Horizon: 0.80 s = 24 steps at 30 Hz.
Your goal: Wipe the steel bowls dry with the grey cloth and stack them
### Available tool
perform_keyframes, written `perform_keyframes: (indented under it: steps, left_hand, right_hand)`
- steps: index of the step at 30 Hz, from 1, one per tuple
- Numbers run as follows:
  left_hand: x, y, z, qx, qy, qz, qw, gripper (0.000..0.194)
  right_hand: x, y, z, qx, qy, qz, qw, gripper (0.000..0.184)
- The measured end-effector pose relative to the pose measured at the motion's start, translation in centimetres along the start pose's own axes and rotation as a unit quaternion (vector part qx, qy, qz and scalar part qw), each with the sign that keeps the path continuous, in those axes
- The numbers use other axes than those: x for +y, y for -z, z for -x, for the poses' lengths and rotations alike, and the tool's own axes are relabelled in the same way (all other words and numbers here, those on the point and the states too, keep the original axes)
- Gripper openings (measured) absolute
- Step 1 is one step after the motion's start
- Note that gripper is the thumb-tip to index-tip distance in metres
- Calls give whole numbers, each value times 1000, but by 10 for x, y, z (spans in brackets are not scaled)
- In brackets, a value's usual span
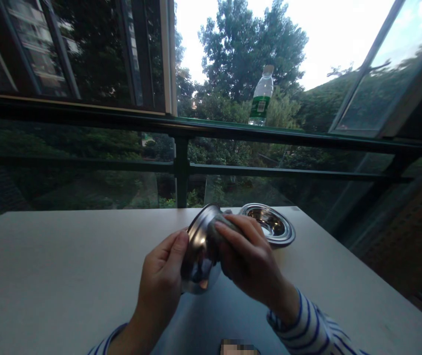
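a: what are the left hand's (164, 271) fingers doing?
b: pinching the left edge of a tilted metal bowl (198, 254), thumb on its outside.
a: and the right hand (251, 259)?
b: its bent fingers press a greyish cloth (215, 229) against the bowl's right side; the thumb is hidden.
a: beyond them?
b: shiny metalware (288, 236) sits far right on the white table (66, 276).
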State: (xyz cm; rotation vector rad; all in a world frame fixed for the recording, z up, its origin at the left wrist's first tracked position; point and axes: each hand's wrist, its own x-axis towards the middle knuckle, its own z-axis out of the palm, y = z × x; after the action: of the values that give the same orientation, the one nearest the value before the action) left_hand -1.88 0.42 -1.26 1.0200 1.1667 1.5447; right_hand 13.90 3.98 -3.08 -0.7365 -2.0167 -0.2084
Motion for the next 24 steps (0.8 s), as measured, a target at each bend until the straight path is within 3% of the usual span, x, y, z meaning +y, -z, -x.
perform_keyframes:
  steps: [3,5,7,11,13,15,18,20,22,24]
  left_hand:
    - [0,-1,-1,13,-24,-10,1000,21]
    - [-1,0,0,8,-35,-24,999,20]
    - [-1,0,2,-4,-36,-33,999,21]
    - [-2,-1,7,-36,-30,-48,998,23]
    - [-2,-1,8,-37,-38,-52,997,22]
    - [-2,-2,8,-19,-52,-53,997,22]
    - [-1,-3,8,3,-82,-61,995,20]
    - [-1,-3,8,6,-95,-66,993,18]
    - [-1,-3,8,0,-91,-63,994,18]
    - [-1,-3,8,-4,-71,-53,996,19]
  right_hand:
    - [-17,-2,5,-21,98,23,995,35]
    - [-20,-2,4,-22,112,34,993,34]
    - [-15,-1,2,-10,80,35,996,33]
    - [7,4,-6,9,-75,-2,997,28]
    - [12,7,-8,7,-119,-22,993,28]
    - [8,8,-7,3,-91,-25,996,29]
    - [-7,8,-3,-14,19,-18,1000,32]
    - [-15,8,-2,-24,57,-17,998,34]
    - [-14,7,-3,-15,42,-20,999,33]
    - [-6,7,-5,6,-14,-33,999,31]
